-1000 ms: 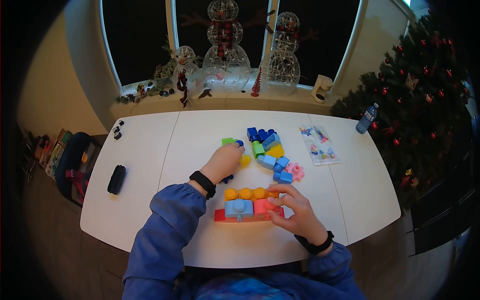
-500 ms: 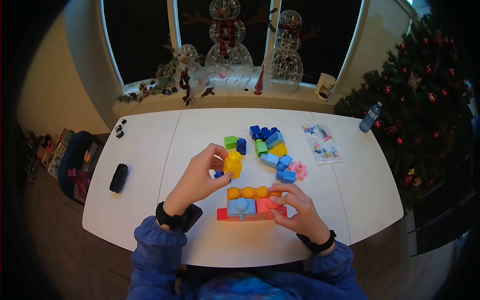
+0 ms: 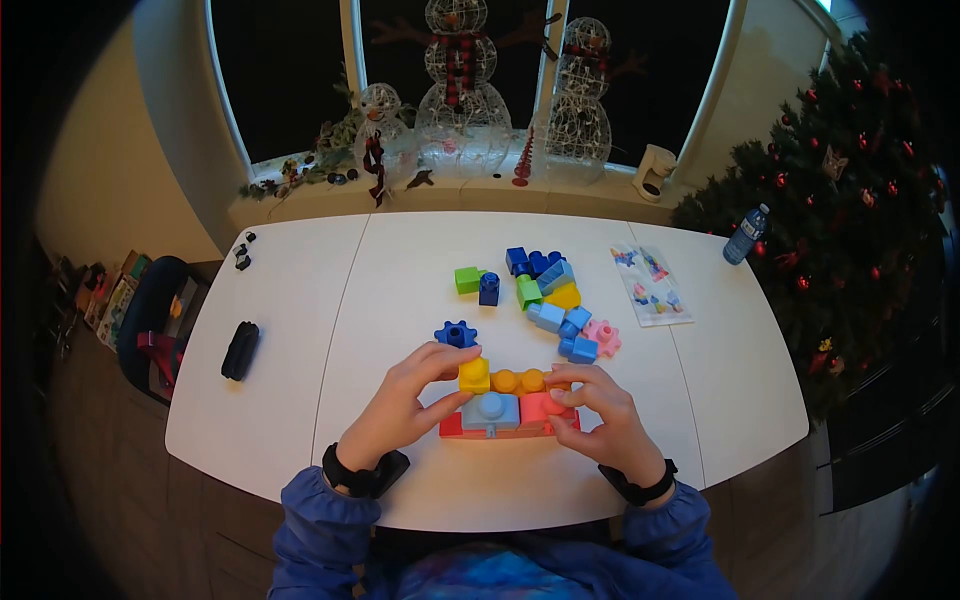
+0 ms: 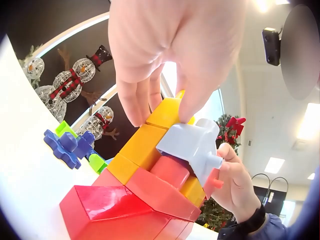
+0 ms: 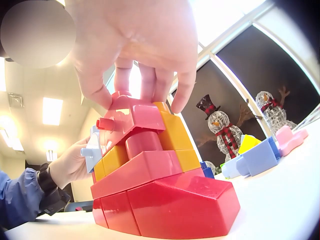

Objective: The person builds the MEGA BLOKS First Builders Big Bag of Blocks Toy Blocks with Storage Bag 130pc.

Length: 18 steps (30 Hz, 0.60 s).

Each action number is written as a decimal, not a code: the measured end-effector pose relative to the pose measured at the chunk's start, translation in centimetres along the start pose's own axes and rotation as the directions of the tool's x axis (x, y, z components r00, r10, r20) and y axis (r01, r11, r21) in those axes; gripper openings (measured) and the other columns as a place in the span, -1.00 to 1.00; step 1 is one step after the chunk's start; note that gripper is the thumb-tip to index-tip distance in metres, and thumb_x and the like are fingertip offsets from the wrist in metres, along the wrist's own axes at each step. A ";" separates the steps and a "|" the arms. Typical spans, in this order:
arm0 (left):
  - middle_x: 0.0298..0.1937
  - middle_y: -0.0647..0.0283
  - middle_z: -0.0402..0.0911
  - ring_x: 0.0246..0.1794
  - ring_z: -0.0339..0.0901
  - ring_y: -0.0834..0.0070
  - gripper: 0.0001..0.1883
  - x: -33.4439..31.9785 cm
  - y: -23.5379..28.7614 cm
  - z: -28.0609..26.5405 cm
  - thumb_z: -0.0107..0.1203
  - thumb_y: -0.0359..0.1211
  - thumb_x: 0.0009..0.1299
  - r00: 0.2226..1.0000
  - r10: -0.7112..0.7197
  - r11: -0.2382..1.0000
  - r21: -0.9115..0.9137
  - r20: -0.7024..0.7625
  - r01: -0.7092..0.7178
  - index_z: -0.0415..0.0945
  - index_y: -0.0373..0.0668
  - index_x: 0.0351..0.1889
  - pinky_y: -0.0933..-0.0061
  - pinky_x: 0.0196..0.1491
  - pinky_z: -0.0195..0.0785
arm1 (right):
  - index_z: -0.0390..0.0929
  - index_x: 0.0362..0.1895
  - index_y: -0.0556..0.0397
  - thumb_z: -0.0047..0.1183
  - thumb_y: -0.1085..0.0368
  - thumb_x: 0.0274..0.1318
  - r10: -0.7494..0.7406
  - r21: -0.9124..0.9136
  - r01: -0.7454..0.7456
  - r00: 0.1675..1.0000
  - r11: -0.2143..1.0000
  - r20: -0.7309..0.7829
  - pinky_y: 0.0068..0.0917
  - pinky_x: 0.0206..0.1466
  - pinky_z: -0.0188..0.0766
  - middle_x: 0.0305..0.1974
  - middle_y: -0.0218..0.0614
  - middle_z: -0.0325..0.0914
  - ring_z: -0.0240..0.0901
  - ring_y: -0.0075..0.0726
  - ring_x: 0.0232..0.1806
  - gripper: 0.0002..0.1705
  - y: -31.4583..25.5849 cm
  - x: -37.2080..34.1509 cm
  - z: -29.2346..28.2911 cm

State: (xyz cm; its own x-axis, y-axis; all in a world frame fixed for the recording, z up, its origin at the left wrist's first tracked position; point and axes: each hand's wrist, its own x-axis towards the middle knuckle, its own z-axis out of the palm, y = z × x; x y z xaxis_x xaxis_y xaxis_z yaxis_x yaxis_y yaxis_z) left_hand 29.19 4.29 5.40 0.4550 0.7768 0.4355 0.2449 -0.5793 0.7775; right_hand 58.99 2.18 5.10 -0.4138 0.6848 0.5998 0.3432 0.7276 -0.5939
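A toy-block build with a red base (image 5: pixel 185 207), a row of orange blocks (image 3: pixel 518 381), a light blue block (image 3: pixel 489 409) and a pink block (image 3: pixel 535 407) stands near the table's front. My left hand (image 3: pixel 400 400) pinches a yellow block (image 3: pixel 474 376) between thumb and fingers at the left end of the orange row. In the left wrist view this yellow block (image 4: pixel 165 113) sits atop the orange column. At the opposite end, my right hand (image 3: pixel 608 418) holds the build, thumb by the pink block and fingers over the orange row.
Behind the build lie a dark blue gear-shaped block (image 3: pixel 456 334), a green block (image 3: pixel 468 280) and several blue blocks (image 3: pixel 548 317). A pink gear block (image 3: pixel 602 338), picture sheet (image 3: pixel 652 285) and water bottle (image 3: pixel 746 235) are further right. A black case (image 3: pixel 240 350) lies left.
My left hand has picked up the yellow block from behind the build and brought it toward me onto the orange row's left end. My right hand has stayed on the build.
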 end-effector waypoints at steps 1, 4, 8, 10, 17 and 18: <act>0.17 0.08 0.57 0.15 0.62 0.26 -0.41 0.0 0.1 0.0 0.28 -0.59 0.43 1.000 -0.011 1.000 0.011 0.005 0.011 0.47 -0.14 0.43 0.28 0.29 0.58 | 0.58 -0.15 0.09 0.42 0.53 -0.10 0.001 0.000 -0.001 1.000 1.000 -0.003 -0.13 0.26 0.57 0.09 -0.09 0.64 0.59 0.08 0.22 -0.62 0.0 0.0 0.0; 0.16 0.06 0.58 0.13 0.63 0.23 -0.41 -0.1 0.3 0.0 0.27 -0.59 0.43 1.000 -0.026 0.999 0.047 0.016 0.026 0.46 -0.15 0.44 0.27 0.29 0.58 | 0.58 -0.16 0.09 0.42 0.53 -0.10 0.002 -0.005 -0.003 1.000 1.000 -0.005 -0.13 0.26 0.57 0.08 -0.09 0.64 0.59 0.08 0.22 -0.62 0.0 0.0 0.0; 0.15 0.06 0.59 0.15 0.62 0.20 -0.39 -0.1 0.5 -0.2 0.29 -0.55 0.42 0.999 -0.042 0.994 0.100 0.033 0.038 0.45 -0.14 0.45 0.25 0.28 0.54 | 0.58 -0.16 0.08 0.42 0.53 -0.10 -0.001 -0.017 0.001 1.000 1.000 0.003 -0.13 0.27 0.56 0.08 -0.10 0.65 0.58 0.10 0.21 -0.62 -0.2 0.1 -0.1; 0.18 0.05 0.59 0.17 0.60 0.15 -0.37 -0.1 1.1 -0.4 0.33 -0.48 0.41 0.996 -0.078 0.990 0.122 0.035 0.074 0.43 -0.14 0.46 0.24 0.27 0.50 | 0.58 -0.15 0.07 0.42 0.52 -0.10 -0.006 -0.019 0.006 1.000 1.000 0.005 -0.13 0.26 0.56 0.09 -0.11 0.65 0.59 0.09 0.21 -0.62 -0.1 0.1 -0.1; 0.33 0.01 0.52 0.32 0.51 0.06 -0.10 -1.3 3.6 1.1 0.57 -0.28 0.19 0.996 -0.018 0.980 0.198 -0.086 0.035 0.34 -0.11 0.49 0.15 0.39 0.37 | 0.64 -0.22 0.04 0.43 0.35 0.11 0.043 0.009 -0.047 0.970 0.999 0.240 -0.24 0.12 0.55 -0.02 -0.23 0.70 0.63 -0.05 0.13 -0.79 -0.6 2.6 -3.1; 0.35 0.01 0.51 0.33 0.51 0.05 -0.09 -1.4 3.2 1.4 0.59 -0.28 0.16 0.994 0.020 0.972 0.235 -0.103 0.004 0.35 -0.11 0.48 0.14 0.39 0.37 | 0.65 -0.24 0.04 0.42 0.32 0.14 0.054 0.053 -0.073 0.951 0.996 0.304 -0.26 0.10 0.55 -0.05 -0.25 0.71 0.64 -0.07 0.10 -0.81 -0.4 3.6 -3.8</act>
State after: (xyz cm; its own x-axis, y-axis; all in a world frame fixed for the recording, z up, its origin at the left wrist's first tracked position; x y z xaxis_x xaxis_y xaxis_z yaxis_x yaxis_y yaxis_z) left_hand 30.55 1.02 6.69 0.3692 0.7861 0.4958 0.4411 -0.6178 0.6510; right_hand 60.56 4.49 9.47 -0.6315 0.6783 0.3757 0.3271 0.6724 -0.6640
